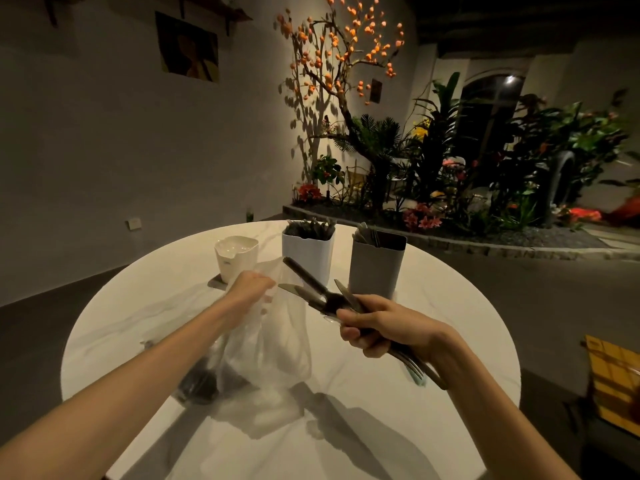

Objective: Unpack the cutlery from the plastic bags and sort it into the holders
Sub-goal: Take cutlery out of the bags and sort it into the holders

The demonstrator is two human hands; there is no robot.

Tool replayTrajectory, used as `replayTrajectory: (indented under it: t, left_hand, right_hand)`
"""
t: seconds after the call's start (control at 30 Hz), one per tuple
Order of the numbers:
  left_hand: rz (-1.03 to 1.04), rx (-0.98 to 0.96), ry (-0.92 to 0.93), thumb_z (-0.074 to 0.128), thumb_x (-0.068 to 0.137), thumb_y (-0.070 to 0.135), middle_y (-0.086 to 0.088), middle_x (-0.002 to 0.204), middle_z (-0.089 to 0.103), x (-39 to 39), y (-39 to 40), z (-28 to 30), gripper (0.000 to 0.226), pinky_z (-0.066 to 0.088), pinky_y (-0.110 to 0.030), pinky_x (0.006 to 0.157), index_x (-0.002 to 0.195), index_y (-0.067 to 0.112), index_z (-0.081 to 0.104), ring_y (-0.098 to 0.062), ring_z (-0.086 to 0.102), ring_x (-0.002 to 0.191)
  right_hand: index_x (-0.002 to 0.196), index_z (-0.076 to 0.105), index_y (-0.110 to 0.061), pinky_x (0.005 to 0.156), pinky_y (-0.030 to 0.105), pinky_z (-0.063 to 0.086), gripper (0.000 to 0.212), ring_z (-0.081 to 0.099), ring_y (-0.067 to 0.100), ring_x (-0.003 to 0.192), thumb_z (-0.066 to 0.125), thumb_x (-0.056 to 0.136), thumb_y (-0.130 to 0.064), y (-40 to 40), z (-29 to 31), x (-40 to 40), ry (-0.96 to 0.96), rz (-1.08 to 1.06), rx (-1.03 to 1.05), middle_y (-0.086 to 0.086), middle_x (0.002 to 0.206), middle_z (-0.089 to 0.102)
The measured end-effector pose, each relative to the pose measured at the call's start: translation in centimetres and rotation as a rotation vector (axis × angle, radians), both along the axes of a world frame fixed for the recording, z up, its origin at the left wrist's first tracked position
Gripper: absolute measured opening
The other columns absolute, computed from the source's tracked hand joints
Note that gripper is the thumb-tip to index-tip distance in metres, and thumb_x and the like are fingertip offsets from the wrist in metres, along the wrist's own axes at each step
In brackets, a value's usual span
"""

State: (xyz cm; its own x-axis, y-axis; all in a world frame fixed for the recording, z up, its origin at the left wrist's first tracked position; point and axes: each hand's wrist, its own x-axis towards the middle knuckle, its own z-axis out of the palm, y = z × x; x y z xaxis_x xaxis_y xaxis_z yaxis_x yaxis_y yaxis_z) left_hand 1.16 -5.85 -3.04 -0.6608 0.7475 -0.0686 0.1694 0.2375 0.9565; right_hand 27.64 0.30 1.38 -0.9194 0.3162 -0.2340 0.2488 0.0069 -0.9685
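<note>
Metal cutlery: a bundle of dark-handled pieces, held above the table's middle, handles fanning up and to the left, other ends sticking out near the wrist.
Right hand: fingers curled tight round the bundle; the grip hides how many pieces there are.
Bag: clear plastic, lifted at its top, hanging down to the table at centre left; crumpled and see-through.
Left hand: pinches the bag's upper edge, fingers bent round the plastic, just left of the cutlery handles.
Second bag: lies on the table under the left forearm, dark pieces inside; what kind cannot be told.
White holder: square, at the far middle of the table, dark handles standing in it.
Grey holder: just right of the white one, a few pieces leaning inside.
Cream holder: far left of the three, rounded; its contents cannot be seen.
Table: round, white marbled top, with hard shadows of arms and bag on its near part.
Plants: a lit bed of greenery and flowers far right, an orange-fruited tree against the wall.
Picture: hangs on the far left wall.
</note>
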Motion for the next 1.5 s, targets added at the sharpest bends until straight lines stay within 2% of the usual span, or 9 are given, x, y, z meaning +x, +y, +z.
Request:
replayTrajectory:
  t: [0.53, 0.63, 0.77, 0.87, 0.97, 1.07, 1.13, 1.23, 1.5]
  left_hand:
    - [-0.948, -0.229, 0.101, 0.072, 0.092, 0.021, -0.001, 0.109, 0.076, 3.8, -1.8, -1.3, 0.018, 0.052, -0.023, 0.092, 0.104, 0.008, 0.079, -0.011, 0.068, 0.104]
    - [-0.730, -0.078, 0.132, 0.070, 0.086, -0.001, 0.000, 0.093, 0.077, 2.6, -0.9, -2.0, 0.025, 0.052, -0.027, 0.084, 0.087, 0.021, 0.081, -0.012, 0.070, 0.092]
    - [0.020, 0.228, 0.767, 0.062, 0.073, -0.009, -0.002, 0.109, 0.063, 0.1, 0.8, -4.1, 0.048, 0.052, -0.031, 0.081, 0.106, 0.025, 0.068, -0.022, 0.059, 0.106]
    - [-0.252, -0.026, 1.356, 0.075, 0.066, 0.010, -0.005, 0.163, 0.025, -2.0, 2.0, -5.8, 0.100, 0.018, -0.050, 0.124, 0.155, 0.025, 0.032, -0.027, 0.011, 0.155]
    - [-0.402, -0.044, 1.507, 0.080, 0.067, 0.023, -0.002, 0.157, 0.042, -3.1, 3.0, -6.1, 0.076, -0.001, -0.055, 0.125, 0.139, 0.027, 0.056, -0.026, 0.016, 0.155]
    - [-0.447, 0.157, 1.452, 0.080, 0.072, 0.012, 0.006, 0.099, 0.074, -3.7, 3.0, -6.6, 0.031, 0.035, -0.053, 0.117, 0.099, 0.025, 0.072, -0.019, 0.067, 0.108]
    - [-0.449, 0.172, 1.345, 0.074, 0.076, 0.002, 0.006, 0.085, 0.073, -3.8, 2.5, -6.7, 0.032, 0.057, -0.042, 0.082, 0.099, 0.024, 0.070, -0.021, 0.069, 0.081]
    - [-0.365, 0.147, 1.312, 0.072, 0.079, 0.002, 0.005, 0.084, 0.074, -4.1, 2.3, -7.2, 0.040, 0.055, -0.038, 0.056, 0.111, 0.026, 0.068, -0.021, 0.068, 0.072]
    - [-0.224, -0.101, 1.018, 0.056, 0.101, 0.023, -0.003, 0.088, 0.071, -3.4, 2.1, -4.9, 0.012, 0.049, -0.036, 0.065, 0.108, 0.023, 0.066, -0.026, 0.064, 0.078]
  right_hand:
    - [0.113, 0.046, -0.008, 0.047, 0.016, 0.030, 0.008, 0.034, 0.008, 0.057, 0.046, 0.107, -0.014, 2.3, -4.4, -5.1, 0.179, -0.274, -0.208, 0.002, 0.073, 0.049]
    - [0.114, 0.049, -0.008, 0.047, 0.016, 0.033, 0.010, 0.036, 0.008, 0.057, 0.045, 0.107, -0.014, 2.7, -5.8, -6.4, 0.181, -0.291, -0.239, 0.003, 0.074, 0.051]
    - [0.122, 0.051, -0.008, 0.048, 0.016, 0.039, 0.018, 0.040, 0.008, 0.058, 0.047, 0.107, -0.016, 3.5, -7.7, -8.2, 0.130, -0.272, -0.223, 0.003, 0.077, 0.054]
    - [0.119, 0.052, -0.011, 0.047, 0.017, 0.036, 0.014, 0.039, 0.008, 0.057, 0.048, 0.107, -0.017, 3.6, -8.7, -9.2, 0.065, -0.112, -0.163, 0.002, 0.078, 0.052]
    - [0.123, 0.053, -0.010, 0.046, 0.017, 0.036, 0.019, 0.038, 0.009, 0.057, 0.051, 0.106, -0.018, 3.7, -8.9, -9.6, 0.065, 0.025, -0.152, 0.004, 0.081, 0.054]
    - [0.127, 0.053, -0.005, 0.046, 0.018, 0.040, 0.028, 0.042, 0.011, 0.059, 0.055, 0.104, -0.023, 4.3, -8.8, -9.6, 0.079, 0.025, -0.130, 0.008, 0.087, 0.060]
    - [0.127, 0.053, -0.003, 0.046, 0.018, 0.043, 0.035, 0.046, 0.013, 0.060, 0.056, 0.103, -0.028, 4.6, -8.8, -9.5, 0.075, 0.006, -0.110, 0.010, 0.091, 0.064]
    - [0.123, 0.056, -0.006, 0.048, 0.018, 0.045, 0.036, 0.048, 0.012, 0.059, 0.056, 0.102, -0.035, 5.0, -8.9, -9.2, 0.056, -0.037, -0.059, 0.010, 0.096, 0.067]
    - [0.136, 0.048, 0.002, 0.046, 0.018, 0.034, 0.057, 0.038, 0.011, 0.057, 0.058, 0.098, -0.039, 5.9, -6.6, -7.3, 0.175, -0.173, -0.132, 0.009, 0.088, 0.059]
